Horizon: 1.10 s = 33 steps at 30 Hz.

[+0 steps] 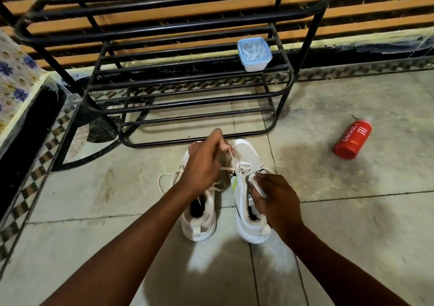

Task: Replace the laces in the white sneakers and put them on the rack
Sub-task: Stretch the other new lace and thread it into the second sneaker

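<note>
Two white sneakers sit side by side on the tiled floor [352, 211], toes toward the black metal rack [187, 89] just beyond the hands. Left of the left hand [204, 162], a loose loop of cream lace [162, 181] trails off the left sneaker [199, 226], whose dark opening shows behind that wrist. The left hand is raised over the gap between the shoes, fingers curled, pinching the tip of the right shoe's lace [231, 153] and drawing it taut up from the eyelets. The right sneaker [246, 155] has a smooth rounded toe, a lime streak along its inner side and a padded collar. The right hand [274, 200] lies on that shoe's outer side near the tongue, fingers bent and gripping the upper; a strand of lace crosses under its fingers. Beyond the right hand, on the rack's upper rails, stands a square translucent plastic tub [254, 54] with a pale blue lid, holding pale pieces too blurred to name. Well to the right of the right hand, a red cylindrical bottle [353, 140] with white lettering lies on its side on the floor.
</note>
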Available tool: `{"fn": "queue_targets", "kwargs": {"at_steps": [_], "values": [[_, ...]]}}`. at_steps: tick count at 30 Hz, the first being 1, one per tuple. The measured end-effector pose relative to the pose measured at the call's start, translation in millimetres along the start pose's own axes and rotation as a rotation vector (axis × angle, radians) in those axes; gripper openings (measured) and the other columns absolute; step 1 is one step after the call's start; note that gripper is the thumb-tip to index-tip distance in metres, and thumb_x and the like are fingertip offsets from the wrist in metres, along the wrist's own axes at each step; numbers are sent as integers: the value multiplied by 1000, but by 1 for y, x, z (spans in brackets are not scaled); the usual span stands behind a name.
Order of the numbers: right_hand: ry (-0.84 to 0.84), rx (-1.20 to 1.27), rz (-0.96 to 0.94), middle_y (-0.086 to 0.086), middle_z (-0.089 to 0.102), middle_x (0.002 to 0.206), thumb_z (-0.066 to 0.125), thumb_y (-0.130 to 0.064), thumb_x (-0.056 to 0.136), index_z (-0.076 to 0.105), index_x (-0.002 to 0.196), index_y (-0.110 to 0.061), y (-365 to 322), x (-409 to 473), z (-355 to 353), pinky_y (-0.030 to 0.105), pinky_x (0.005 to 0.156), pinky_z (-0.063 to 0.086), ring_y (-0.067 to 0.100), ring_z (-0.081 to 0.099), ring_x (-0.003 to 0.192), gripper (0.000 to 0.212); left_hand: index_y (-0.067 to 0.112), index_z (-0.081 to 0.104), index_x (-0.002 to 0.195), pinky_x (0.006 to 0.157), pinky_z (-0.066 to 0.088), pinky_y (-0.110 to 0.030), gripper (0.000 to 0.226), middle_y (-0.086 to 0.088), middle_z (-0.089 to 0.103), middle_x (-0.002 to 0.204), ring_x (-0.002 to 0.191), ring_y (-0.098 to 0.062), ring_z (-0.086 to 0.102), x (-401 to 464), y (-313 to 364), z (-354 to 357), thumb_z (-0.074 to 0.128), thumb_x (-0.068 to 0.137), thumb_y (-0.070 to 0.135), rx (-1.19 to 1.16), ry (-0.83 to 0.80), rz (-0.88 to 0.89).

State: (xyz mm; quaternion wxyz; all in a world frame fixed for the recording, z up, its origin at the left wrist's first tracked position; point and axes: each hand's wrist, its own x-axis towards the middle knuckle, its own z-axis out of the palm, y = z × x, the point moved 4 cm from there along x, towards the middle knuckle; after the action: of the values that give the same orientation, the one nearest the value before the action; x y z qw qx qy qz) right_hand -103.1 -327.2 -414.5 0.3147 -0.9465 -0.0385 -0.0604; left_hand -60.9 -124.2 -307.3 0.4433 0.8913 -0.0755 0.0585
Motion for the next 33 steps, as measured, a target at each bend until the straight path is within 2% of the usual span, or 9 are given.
{"fn": "queue_targets", "kwargs": {"at_steps": [4,7,10,13,19,22,25,29,33], "values": [[-11,62,69,-13,67,118,81,-29,80,77,108,-30,-4,-1,-5,21,81,43,14,65,109,28,10,39,92,51,45,-36,22,-2,46,68,53,-18,43,6,15,-14,37,113,13,-703,149,-126],[-22,80,77,-11,67,110,78,-29,83,76,102,-30,-11,-1,-10,25,76,46,17,66,104,19,15,48,97,56,37,-32,12,0,51,82,67,-19,46,12,21,-20,46,106,6,-78,79,184],[-18,68,57,-11,65,103,74,-30,84,74,98,-32,-14,-1,-13,28,71,47,19,66,101,15,27,63,116,69,37,-33,22,6,58,108,98,-22,49,3,6,9,60,94,25,753,-305,429],[-10,49,47,-11,65,103,71,-33,83,74,97,-32,-14,-1,-12,27,71,47,17,65,103,14,32,70,113,78,22,-35,19,11,56,112,113,-23,44,-6,-7,27,64,94,35,905,-523,321],[-24,35,40,-14,67,111,69,-37,82,76,105,-31,-10,0,-11,26,75,50,15,64,109,25,18,69,88,103,43,-43,30,7,74,103,108,-16,67,-1,8,1,42,103,21,10,-106,91],[-54,48,87,-16,65,119,76,-33,83,76,113,-31,-7,-1,-7,20,80,42,11,63,113,30,13,52,83,67,56,-44,34,-4,59,71,63,-21,61,5,14,-10,36,113,18,-718,79,-232],[-47,67,92,-14,65,120,75,-32,83,75,114,-31,-8,-1,-7,22,81,43,13,64,111,31,19,49,96,56,37,-32,23,8,52,72,60,-11,44,12,16,-28,34,113,22,-194,156,27],[25,31,47,-11,67,110,75,-30,83,74,105,-31,-10,0,-7,32,74,55,18,67,104,22,43,51,139,64,36,-32,44,13,69,99,87,-15,49,2,3,-2,45,96,34,824,-241,347],[69,23,21,-11,67,105,73,-33,83,72,102,-32,-9,0,-6,35,68,58,18,67,101,19,35,77,102,72,23,-36,45,15,58,87,92,-16,41,-8,-2,13,42,95,63,735,-332,345]]}}
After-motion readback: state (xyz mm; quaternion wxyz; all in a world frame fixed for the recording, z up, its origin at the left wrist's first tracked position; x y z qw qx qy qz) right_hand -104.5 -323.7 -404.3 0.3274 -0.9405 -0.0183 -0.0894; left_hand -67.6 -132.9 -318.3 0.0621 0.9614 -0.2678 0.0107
